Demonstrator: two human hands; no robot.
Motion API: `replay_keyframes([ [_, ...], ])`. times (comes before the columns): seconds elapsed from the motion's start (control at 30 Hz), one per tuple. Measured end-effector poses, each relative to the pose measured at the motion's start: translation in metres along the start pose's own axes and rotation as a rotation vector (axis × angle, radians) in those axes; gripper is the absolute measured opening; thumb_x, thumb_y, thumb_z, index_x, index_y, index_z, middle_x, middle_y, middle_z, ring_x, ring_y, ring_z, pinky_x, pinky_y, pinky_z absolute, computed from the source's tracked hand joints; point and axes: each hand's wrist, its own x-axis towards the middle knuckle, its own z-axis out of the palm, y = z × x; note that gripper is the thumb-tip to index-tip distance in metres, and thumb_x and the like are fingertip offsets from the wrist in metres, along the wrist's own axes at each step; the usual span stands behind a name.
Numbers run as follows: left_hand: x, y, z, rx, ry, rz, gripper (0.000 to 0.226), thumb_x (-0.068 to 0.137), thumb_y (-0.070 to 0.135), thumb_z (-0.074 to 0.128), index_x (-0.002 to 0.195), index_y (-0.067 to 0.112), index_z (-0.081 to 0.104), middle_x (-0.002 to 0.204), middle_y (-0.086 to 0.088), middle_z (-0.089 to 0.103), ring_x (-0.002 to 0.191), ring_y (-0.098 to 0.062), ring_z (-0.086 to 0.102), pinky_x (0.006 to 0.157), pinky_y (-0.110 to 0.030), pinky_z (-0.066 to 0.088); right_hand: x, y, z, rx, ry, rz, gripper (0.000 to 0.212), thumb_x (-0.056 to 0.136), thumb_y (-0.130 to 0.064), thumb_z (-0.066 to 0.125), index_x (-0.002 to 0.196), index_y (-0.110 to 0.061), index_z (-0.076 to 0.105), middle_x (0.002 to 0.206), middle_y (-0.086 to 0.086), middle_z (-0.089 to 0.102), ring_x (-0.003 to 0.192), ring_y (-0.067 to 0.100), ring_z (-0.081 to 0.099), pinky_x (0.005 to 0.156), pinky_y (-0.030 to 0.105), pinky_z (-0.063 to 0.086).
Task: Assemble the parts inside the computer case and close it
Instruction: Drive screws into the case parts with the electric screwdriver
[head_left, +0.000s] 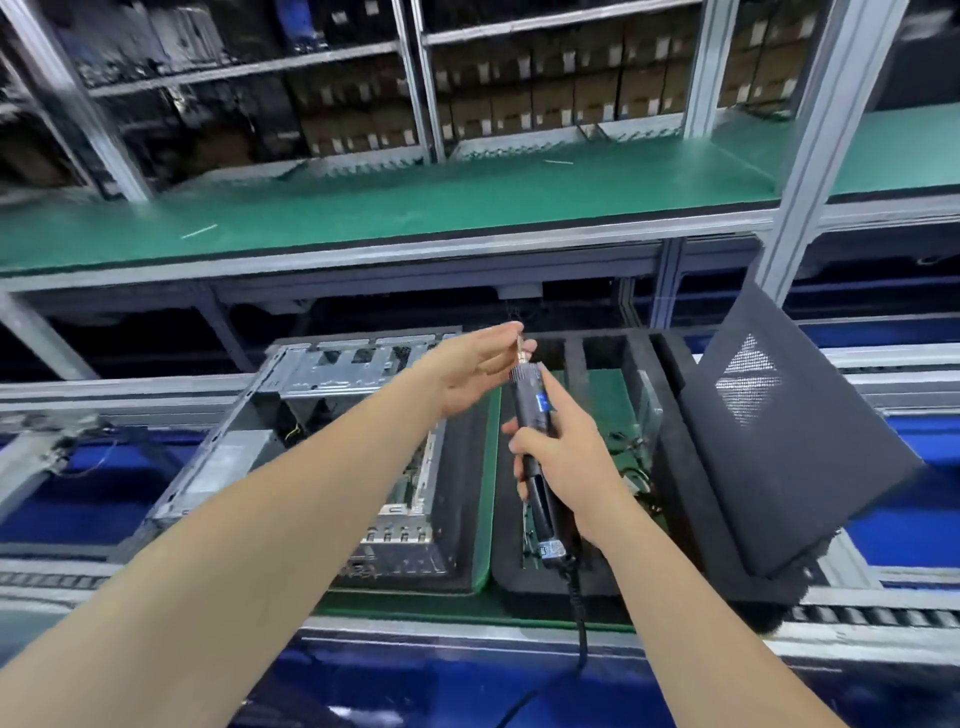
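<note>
Screwdriver (531, 395): electric, black body, held upright over the line with the bit (519, 347) pointing up. Right hand (566, 457) is wrapped round the middle of the body, fingers fully curled. Left hand (470, 371) reaches in from the left, fingers mostly extended, index tip and thumb pinching the bit at its tip. Can't tell if there's a screw between them, too small.

Labels: blue label (545, 402) on the upper body just above the right hand, white sticker (549, 548) near the cable end. Both unreadable. Black cable (577, 613) drops from the bottom of the tool toward the lower edge.

Computer case (332, 374): open, bare metal, lying below and left of the hands, partly hidden by the left forearm. It sits in a black foam tray (462, 467) on the conveyor. Black side panel (779, 452) with a mesh vent patch is off the case, leaning tilted well to the right. Second black tray (670, 457) between the two, with a green board and wires in it.

Behind: green-topped shelf (415, 208), then racks of brown boxes (519, 104) with white labels, blurred, no legible text.
</note>
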Motion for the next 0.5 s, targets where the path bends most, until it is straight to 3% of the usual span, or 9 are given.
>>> replay_keyframes([
  [0.07,-0.015,0.01,-0.017,0.016,-0.021,0.015,0.021,0.099,0.015,0.063,0.12,0.013,0.065,0.105,-0.008,0.077,0.097,-0.011,0.073,0.08,-0.024,0.058,-0.005,-0.007,0.016,-0.055,-0.022,-0.013,0.089,0.088,-0.011,0.064,0.162,-0.046,0.027,0.148,0.014,0.057,0.086,0.019,0.067,0.083,0.052,0.06],
  [0.13,-0.029,0.02,-0.039,0.025,-0.037,0.03,0.023,0.098,0.01,0.064,0.121,0.009,0.065,0.11,-0.012,0.076,0.102,-0.015,0.073,0.079,-0.024,0.059,-0.01,-0.012,0.033,-0.114,-0.051,-0.027,0.088,0.092,-0.013,0.065,0.163,-0.046,0.024,0.153,0.013,0.052,0.079,0.021,0.07,0.079,0.04,0.059],
  [0.17,-0.036,0.025,-0.05,0.038,-0.04,0.037,0.024,0.097,0.007,0.065,0.121,0.006,0.065,0.112,-0.015,0.075,0.105,-0.019,0.073,0.079,-0.024,0.059,-0.012,-0.014,0.043,-0.155,-0.059,-0.032,0.087,0.094,-0.014,0.065,0.163,-0.046,0.022,0.151,0.011,0.054,0.079,0.023,0.072,0.078,0.037,0.059],
  [0.27,-0.056,0.047,-0.086,0.176,-0.059,0.049,0.026,0.092,-0.001,0.068,0.118,-0.001,0.067,0.111,-0.021,0.074,0.103,-0.027,0.074,0.08,-0.028,0.06,-0.019,-0.024,0.072,-0.273,-0.078,-0.038,0.088,0.096,-0.013,0.065,0.163,-0.048,0.018,0.136,0.004,0.064,0.069,0.02,0.07,0.078,0.049,0.063],
  [0.37,-0.075,0.074,-0.126,0.429,-0.129,0.0,0.025,0.091,-0.005,0.068,0.116,-0.003,0.067,0.109,-0.022,0.074,0.102,-0.03,0.074,0.083,-0.031,0.06,-0.03,-0.032,0.103,-0.432,-0.121,-0.065,0.09,0.096,-0.016,0.066,0.163,-0.051,0.017,0.12,-0.005,0.06,0.064,0.013,0.064,0.077,0.047,0.062],
  [0.5,-0.099,0.09,-0.172,0.532,-0.209,-0.071,0.026,0.088,-0.003,0.073,0.114,-0.004,0.069,0.112,-0.024,0.072,0.107,-0.034,0.072,0.087,-0.032,0.059,-0.047,-0.032,0.148,-0.475,-0.12,-0.054,0.09,0.094,-0.018,0.069,0.162,-0.05,0.019,0.134,0.0,0.063,0.076,0.017,0.062,0.083,0.049,0.062],
])
